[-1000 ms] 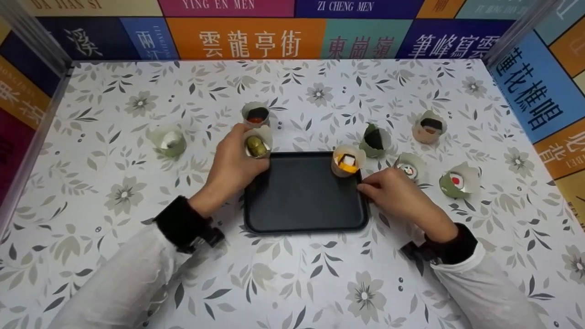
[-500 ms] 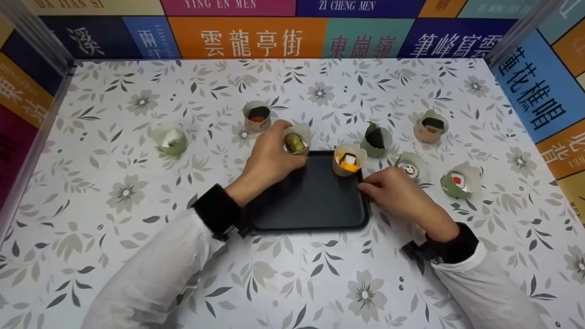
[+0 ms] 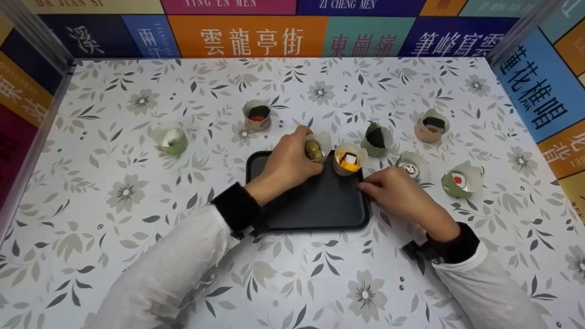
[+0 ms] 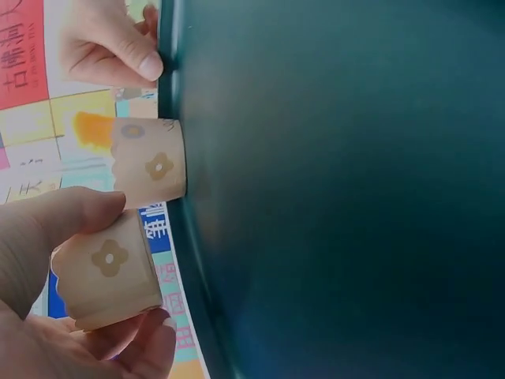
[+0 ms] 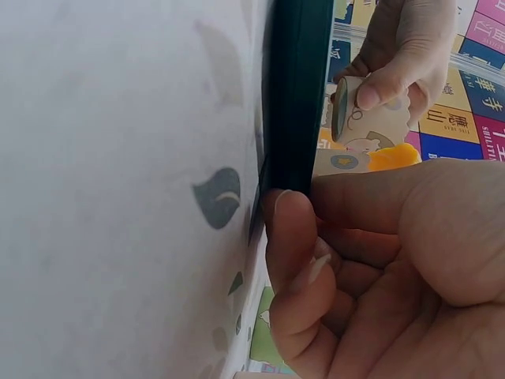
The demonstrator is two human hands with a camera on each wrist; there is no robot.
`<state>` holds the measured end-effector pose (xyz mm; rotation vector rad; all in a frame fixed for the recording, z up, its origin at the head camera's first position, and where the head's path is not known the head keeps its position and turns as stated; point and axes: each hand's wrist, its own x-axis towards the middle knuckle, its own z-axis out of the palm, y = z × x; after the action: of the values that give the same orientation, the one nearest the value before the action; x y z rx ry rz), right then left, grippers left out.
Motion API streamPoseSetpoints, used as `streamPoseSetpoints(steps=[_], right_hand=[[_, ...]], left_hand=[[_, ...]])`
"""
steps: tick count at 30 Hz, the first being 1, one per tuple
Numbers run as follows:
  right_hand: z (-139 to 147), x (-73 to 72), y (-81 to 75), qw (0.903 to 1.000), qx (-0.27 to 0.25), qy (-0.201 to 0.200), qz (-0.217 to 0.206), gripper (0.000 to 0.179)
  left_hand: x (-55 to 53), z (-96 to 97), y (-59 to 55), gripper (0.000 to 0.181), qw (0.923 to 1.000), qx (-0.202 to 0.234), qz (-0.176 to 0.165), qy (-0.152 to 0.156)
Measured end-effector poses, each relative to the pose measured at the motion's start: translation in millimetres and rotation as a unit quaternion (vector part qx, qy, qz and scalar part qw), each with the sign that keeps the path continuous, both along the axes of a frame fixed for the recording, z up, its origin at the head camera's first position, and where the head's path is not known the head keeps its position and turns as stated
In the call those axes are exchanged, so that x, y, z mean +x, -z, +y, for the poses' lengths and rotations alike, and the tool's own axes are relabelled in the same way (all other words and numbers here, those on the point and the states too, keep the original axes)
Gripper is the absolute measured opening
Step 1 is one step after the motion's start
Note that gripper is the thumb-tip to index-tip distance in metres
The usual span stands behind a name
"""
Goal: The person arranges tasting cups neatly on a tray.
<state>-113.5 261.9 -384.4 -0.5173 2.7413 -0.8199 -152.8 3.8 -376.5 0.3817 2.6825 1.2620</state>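
My left hand (image 3: 290, 159) grips a small paper baking cup (image 4: 110, 268) printed with a flower, thumb on one side and fingers on the other. Inside it lies an olive-green rounded piece (image 3: 313, 150). The cup is above the far edge of a black tray (image 3: 320, 205), its base apparently clear of the surface. A second paper cup (image 3: 343, 168), with a yellow, white and black sushi-like piece, stands at the tray's far right corner, close beside the held one. At the tray's right rim, my right hand (image 3: 393, 186) pinches the edge between thumb and curled fingers (image 5: 292, 237).
Behind the tray is a cup with red filling (image 3: 257, 116). A green cup with white contents (image 3: 172, 141) stands left. To the right are a cup with a dark wrap (image 3: 377, 139), a brown cup (image 3: 428, 130), a white-roll cup (image 3: 412, 167) and a red-centred one (image 3: 459, 180).
My left hand has carried the olive-green cup rightward, from the tray's far left corner to beside the yellow-filled cup. My right hand has stayed at the tray's rim.
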Motion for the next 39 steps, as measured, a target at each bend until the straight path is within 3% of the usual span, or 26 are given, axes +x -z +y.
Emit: streamPoseSetpoints(steps=[4,9,20,32,39], right_hand=[[0,0.3,-0.1,1.0000,0.003,-0.003,0.009,0.029],[0,0.5,0.2,0.9999,0.004,-0.002,0.010,0.030],[0,0.1,1.3,0.9999,0.002,-0.008,0.012,0.032],[0,0.7,1.0,1.0000,0.001,-0.004,0.008,0.027],[0,1.2,0.2,1.0000,-0.002,-0.003,0.003,0.026]], left_hand=[[0.0,6.6,-1.5,0.067,0.9991,-0.040,-0.006,0.014],[-1.0,12.3,-1.7,0.064,0.9977,-0.061,-0.013,0.026],[-2.4,17.6,-0.3,0.065,0.9950,-0.082,-0.019,0.052],[-1.9,18.5,0.5,0.060,0.9922,-0.112,-0.014,0.053],[-1.7,19.8,0.3,0.066,0.9931,-0.101,-0.013,0.058]])
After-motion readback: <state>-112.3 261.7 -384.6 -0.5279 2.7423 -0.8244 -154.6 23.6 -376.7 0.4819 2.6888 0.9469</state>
